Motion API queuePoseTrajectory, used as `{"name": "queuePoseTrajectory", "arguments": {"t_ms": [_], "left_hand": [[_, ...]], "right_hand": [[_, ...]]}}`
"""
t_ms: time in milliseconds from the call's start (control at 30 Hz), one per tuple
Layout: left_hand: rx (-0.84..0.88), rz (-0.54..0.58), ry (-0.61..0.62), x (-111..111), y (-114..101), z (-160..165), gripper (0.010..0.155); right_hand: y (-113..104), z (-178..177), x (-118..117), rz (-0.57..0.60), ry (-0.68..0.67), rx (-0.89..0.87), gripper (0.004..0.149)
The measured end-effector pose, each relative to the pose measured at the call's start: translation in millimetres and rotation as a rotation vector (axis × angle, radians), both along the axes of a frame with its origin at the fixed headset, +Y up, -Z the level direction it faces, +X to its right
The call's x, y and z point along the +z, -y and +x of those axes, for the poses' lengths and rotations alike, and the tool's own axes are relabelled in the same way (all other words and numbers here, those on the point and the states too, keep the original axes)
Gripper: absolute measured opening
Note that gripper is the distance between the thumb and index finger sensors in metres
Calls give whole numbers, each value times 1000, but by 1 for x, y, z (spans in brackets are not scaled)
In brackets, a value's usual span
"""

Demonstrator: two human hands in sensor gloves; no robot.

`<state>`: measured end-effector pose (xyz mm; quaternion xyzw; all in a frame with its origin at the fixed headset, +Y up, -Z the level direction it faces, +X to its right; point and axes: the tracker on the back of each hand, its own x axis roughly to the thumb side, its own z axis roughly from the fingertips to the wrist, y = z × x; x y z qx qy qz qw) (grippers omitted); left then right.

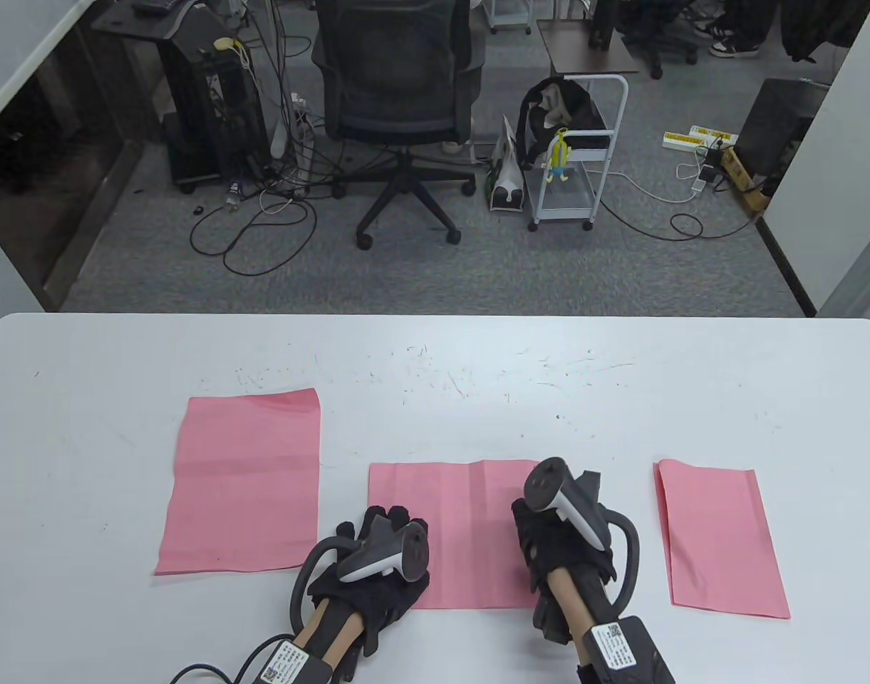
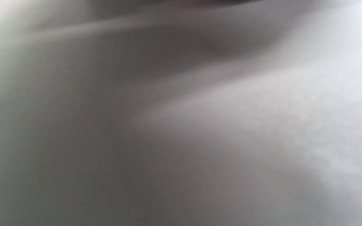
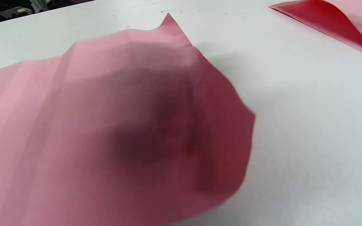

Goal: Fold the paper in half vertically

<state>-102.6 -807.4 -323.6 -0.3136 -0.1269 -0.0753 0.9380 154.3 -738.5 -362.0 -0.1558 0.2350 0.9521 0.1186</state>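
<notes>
Middle paper [image 1: 463,534] lies on the tabletop [image 1: 435,356] btwn both hands, w/ its right edge lifted off the surface in the right wrist view, so the fold looks just begun, crease not made. Right hand [image 1: 559,531] is at that edge, left hand [image 1: 377,563] at the left edge; can't tell either's fingers, hidden.

The table view is looking down from above and behind both hands, facing forward across the white worktop [image 1: 435,356] into the office beyond. The left wrist view is sitting so close to a surface that only grey blur is showing. The right wrist view is skimming low over the middle pink sheet [image 3: 105,125], which the table view is also showing between the 2 hands [image 1: 470,527].
</notes>
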Motion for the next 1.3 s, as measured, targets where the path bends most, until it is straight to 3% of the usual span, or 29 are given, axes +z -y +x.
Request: {"name": "queuePoseTrajectory", "arguments": {"t_ms": [100,233,567,733,833,933,1067,1300], "left_hand": [[-1,-7,0,0,0,0,77],[7,-14,-1,-1,0,0,77],[6,-13,-1,-1,-1,0,77],[6,-12,0,-1,-1,0,77],[5,-13,0,-1,-1,0,77],[4,-13,0,-1,-1,0,77],[6,-13,0,-1,-1,0,77],[7,-12,0,-1,-1,0,77]], "right_hand": [[13,19,-21,-42,100,7,73],[30,28,-36,-78,124,8,75],[50,31,-51,-138,142,6,77],[51,30,-50,-98,130,24,70],[50,30,-48,-63,138,24,53],[50,34,-47,-69,174,-69,42],[48,50,-47,-151,199,-398,48],[41,75,-31,-112,223,-863,52]]}}
